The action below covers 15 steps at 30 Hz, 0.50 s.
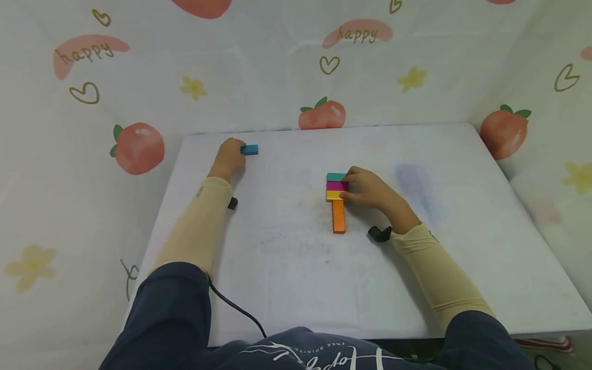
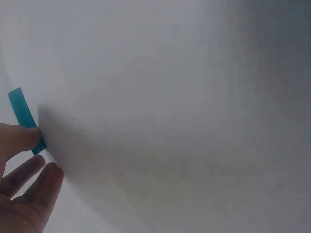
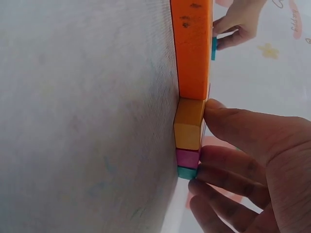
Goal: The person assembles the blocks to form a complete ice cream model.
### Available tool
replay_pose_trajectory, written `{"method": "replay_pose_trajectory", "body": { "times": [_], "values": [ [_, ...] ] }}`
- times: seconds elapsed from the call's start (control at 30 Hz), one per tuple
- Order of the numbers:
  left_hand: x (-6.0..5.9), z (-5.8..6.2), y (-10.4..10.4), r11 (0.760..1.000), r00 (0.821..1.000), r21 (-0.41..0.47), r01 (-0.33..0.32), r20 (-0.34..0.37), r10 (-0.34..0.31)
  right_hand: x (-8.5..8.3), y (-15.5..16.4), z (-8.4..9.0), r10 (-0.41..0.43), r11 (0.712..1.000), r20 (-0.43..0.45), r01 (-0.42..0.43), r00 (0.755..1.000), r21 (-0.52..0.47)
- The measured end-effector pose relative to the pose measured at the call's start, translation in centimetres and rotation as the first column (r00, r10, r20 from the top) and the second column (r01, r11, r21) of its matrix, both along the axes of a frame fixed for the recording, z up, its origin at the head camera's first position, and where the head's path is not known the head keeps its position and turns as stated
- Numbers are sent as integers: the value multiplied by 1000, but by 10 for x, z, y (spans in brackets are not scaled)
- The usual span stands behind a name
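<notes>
On the white table (image 1: 287,267) four blocks lie in a line: a teal block (image 1: 335,177), a magenta block (image 1: 336,185), a yellow block (image 1: 335,195) and a long orange block (image 1: 338,216). My right hand (image 1: 348,186) rests at their right side. In the right wrist view its thumb (image 3: 228,119) touches the yellow block (image 3: 188,124), and its fingertips (image 3: 214,155) touch the magenta block (image 3: 187,158) and the teal block (image 3: 185,172). At the far left my left hand (image 1: 241,150) pinches a second teal block (image 1: 250,149), also seen in the left wrist view (image 2: 22,114).
Cloth printed with peaches (image 1: 137,147) walls in the table at the back and both sides. A black wrist camera (image 1: 379,234) sits on each forearm, and a black cable (image 1: 236,307) runs off the near table edge.
</notes>
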<state>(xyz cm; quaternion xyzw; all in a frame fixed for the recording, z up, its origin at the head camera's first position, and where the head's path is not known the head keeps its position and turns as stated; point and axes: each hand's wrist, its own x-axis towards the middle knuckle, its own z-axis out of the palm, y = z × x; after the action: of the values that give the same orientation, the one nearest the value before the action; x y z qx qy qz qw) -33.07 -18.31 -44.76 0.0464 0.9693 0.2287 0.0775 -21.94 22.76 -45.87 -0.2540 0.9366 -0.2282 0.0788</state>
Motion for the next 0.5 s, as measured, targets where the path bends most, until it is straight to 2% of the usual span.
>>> {"method": "replay_pose_trajectory", "body": {
  "times": [0.17,0.5],
  "values": [
    [-1,0,5,1000,1000,-4,25,15,-25,2,-2,1,3,1000,-7,-3,1000,9],
    [-3,10,17,998,993,-31,48,112,-44,3,-2,5,-4,1000,0,4,1000,5]
  ]
}}
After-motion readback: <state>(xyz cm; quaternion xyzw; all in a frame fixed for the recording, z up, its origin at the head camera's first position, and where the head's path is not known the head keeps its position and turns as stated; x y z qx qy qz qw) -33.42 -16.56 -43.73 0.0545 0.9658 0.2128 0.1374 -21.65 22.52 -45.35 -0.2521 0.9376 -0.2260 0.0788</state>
